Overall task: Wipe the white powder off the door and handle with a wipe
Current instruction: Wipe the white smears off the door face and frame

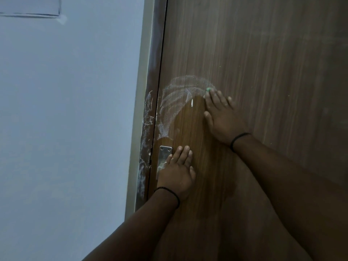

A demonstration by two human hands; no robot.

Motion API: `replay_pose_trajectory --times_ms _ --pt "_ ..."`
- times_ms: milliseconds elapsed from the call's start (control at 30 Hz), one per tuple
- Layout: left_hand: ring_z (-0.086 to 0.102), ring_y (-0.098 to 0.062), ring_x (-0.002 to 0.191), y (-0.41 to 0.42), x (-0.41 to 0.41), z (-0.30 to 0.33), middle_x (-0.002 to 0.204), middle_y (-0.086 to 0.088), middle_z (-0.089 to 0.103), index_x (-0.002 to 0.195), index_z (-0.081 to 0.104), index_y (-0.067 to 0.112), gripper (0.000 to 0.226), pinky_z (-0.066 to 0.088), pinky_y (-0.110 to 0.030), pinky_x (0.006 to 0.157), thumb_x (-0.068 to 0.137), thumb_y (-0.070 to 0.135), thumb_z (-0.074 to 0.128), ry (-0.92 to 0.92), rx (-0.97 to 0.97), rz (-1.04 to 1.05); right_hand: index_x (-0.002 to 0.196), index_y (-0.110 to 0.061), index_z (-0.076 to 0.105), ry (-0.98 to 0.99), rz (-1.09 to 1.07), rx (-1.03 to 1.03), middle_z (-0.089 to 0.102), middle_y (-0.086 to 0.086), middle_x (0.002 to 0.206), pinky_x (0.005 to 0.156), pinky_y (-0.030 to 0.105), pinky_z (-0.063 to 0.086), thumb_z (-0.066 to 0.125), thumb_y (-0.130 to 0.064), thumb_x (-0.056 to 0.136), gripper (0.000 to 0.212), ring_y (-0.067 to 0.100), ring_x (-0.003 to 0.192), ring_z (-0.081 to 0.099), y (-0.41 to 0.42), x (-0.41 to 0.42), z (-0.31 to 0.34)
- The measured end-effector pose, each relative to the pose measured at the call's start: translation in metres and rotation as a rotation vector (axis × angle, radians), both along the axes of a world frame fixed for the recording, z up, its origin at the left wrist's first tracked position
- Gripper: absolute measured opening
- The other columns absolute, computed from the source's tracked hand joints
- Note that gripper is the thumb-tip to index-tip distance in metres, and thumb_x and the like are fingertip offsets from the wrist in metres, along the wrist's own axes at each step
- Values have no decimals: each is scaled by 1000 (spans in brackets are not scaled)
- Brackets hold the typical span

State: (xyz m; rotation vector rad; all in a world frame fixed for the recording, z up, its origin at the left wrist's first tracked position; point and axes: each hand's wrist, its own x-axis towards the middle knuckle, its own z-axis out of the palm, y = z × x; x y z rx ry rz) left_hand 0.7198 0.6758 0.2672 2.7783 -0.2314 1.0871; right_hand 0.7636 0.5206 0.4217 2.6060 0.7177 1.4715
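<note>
While the right hand (224, 117) presses a green wipe (209, 89) flat on the door (263, 63), powder (178, 95) arcs left of it. The left hand (177, 172) lies flat, fingers straight, over the handle plate (164, 153).

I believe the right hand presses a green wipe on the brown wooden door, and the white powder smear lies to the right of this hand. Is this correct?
Not fully. In the head view the right hand does press a green wipe on the brown wooden door, but the white powder smear lies to the left of this hand, toward the door edge.
</note>
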Motion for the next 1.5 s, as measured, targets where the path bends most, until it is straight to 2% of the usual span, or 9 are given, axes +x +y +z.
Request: replay_pose_trajectory --times_ms 100,300,433,567,733,967,1200,1367,1500 --pt "-13 -9 148 0 1 -1 163 7 -4 155 8 20 56 1 -35 122 101 35 18 4 3 6 155 -14 -1 43 25 72 -8 2 163 123 39 0 18 -37 104 59 18 150 -7 21 -4 12" --pt "-4 -15 150 -2 0 6 163 1 2 154 12 16 57 4 -36 122 101 35 18 11 69 48 155 -19 1 60 31 -128 -5 -2 163 123 38 2 16 -38 104 57 14 150 -5 11 -9 -34" --pt "6 -17 150 -1 -3 17 162 -2 14 152 21 13 56 5 -36 122 102 36 13 -64 134 71 155 -18 2 48 8 57 -3 -1 164 122 39 1 18 -37 104 57 16 150 -3 -7 -3 -5" --pt "1 -16 150 -4 2 35 163 -1 9 154 15 14 55 2 -35 122 104 36 12 -156 109 56 155 -13 2 71 28 126 -5 4 163 122 39 1 20 -35 104 59 21 150 -4 16 -5 15" --pt "-4 -17 150 -10 6 41 163 -3 2 154 8 13 56 3 -37 122 104 35 14 -88 105 76 156 -18 2 31 15 -101 -4 -1 164 122 37 1 18 -37 103 58 16 150 -4 2 -7 -13" --pt "-4 -18 150 -11 3 48 163 -2 0 154 7 13 56 3 -37 122 103 34 15 -28 124 97 155 -11 2 -4 -33 132 -2 5 164 122 41 0 18 -35 104 59 20 150 -4 19 -7 26" --pt "-4 -18 150 -9 0 51 163 -2 2 155 10 13 56 4 -37 122 103 34 18 -16 128 85 155 -16 2 -3 -8 -121 -2 0 164 122 39 0 15 -37 104 57 16 150 -4 32 -12 -5" --pt "-8 -17 150 -6 1 46 163 -1 -4 155 4 14 56 1 -36 122 103 34 16 -20 137 87 155 -13 5 -37 -31 65 1 3 164 122 41 -1 15 -37 103 58 19 150 -3 17 -4 36" --pt "-8 -17 150 -8 2 44 163 -1 -2 155 5 14 56 3 -36 122 103 34 16 -31 110 92 155 -12 3 -16 26 34 -1 5 163 122 40 -1 15 -36 103 59 20 150 -3 61 -5 41"
